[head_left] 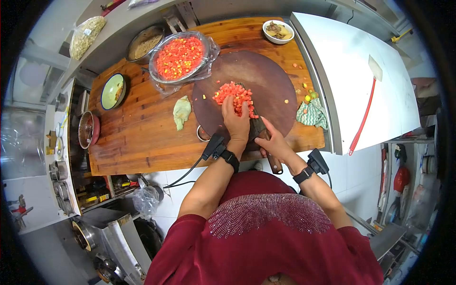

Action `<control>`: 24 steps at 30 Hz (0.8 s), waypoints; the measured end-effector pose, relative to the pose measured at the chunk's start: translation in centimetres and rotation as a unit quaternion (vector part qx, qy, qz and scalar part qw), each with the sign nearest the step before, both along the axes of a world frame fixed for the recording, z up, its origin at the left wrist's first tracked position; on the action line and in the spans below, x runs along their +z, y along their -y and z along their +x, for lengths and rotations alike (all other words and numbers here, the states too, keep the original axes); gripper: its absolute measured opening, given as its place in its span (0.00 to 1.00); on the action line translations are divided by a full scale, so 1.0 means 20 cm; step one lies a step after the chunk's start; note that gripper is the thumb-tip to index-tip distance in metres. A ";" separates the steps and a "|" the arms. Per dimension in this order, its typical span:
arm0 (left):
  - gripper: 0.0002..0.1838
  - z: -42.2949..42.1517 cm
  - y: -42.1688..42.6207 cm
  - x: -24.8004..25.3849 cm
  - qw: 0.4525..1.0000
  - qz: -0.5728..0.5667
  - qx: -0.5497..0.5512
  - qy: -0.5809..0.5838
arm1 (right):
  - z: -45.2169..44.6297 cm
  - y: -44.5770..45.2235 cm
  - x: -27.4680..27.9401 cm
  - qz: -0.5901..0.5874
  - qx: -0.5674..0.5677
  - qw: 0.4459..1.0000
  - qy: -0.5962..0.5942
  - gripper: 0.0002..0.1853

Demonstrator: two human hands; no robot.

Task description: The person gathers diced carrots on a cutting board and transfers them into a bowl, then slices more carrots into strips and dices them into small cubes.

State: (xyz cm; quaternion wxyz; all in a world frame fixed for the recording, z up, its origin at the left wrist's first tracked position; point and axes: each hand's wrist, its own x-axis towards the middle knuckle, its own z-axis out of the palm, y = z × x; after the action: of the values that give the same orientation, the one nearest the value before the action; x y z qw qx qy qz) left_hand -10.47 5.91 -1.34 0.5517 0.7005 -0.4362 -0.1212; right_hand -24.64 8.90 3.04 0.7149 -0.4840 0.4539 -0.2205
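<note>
A pile of diced red-orange vegetable (pixel 234 95) lies on the round brown chopping board (pixel 270 76). My left hand (pixel 236 121) reaches onto the pile, fingers stretched over the dice and thumb apart. My right hand (pixel 277 145) grips a cleaver (pixel 275 164) near where its wooden handle meets the dark blade. One finger stretches along the blade, which reaches to the right side of the pile; the rest of its edge is hidden by dice and my left hand. Beyond the board, a plastic-lined bowl (pixel 207 53) holds more red dice with yellow bits.
A pale crumpled cloth-like piece (pixel 182 112) lies left of the board, a green checked cloth (pixel 312 114) right. A white bowl (pixel 264 31), a green bowl (pixel 113 91) and a pink bowl (pixel 96 128) stand on the wooden table. A red-handled spatula (pixel 363 118) rests on the white surface.
</note>
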 end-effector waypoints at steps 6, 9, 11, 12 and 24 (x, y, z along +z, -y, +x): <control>0.23 -0.01 0.04 0.04 0.999 -0.021 -0.030 0.017 | 0.00 -0.02 0.05 0.026 -0.044 0.999 -0.006 0.42; 0.22 -0.01 0.07 0.10 0.998 -0.033 -0.046 -0.002 | 0.01 -0.01 0.11 0.024 -0.060 0.998 0.002 0.42; 0.23 0.00 0.10 0.15 0.998 -0.044 -0.053 -0.001 | 0.03 0.01 0.17 0.014 -0.066 0.998 0.007 0.42; 0.23 0.02 0.13 0.17 0.997 -0.052 -0.059 0.003 | 0.05 0.03 0.20 0.009 -0.071 0.997 0.014 0.41; 0.23 0.72 0.55 0.42 0.997 -0.067 -0.034 0.020 | 0.71 0.44 0.43 -0.031 -0.041 0.996 0.078 0.39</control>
State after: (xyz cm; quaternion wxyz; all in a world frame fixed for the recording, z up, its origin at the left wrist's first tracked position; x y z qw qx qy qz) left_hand 3.92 -5.08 7.12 0.5839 0.6491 -0.4779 -0.0966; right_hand -10.45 0.12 11.73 0.7235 -0.4683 0.4086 -0.3005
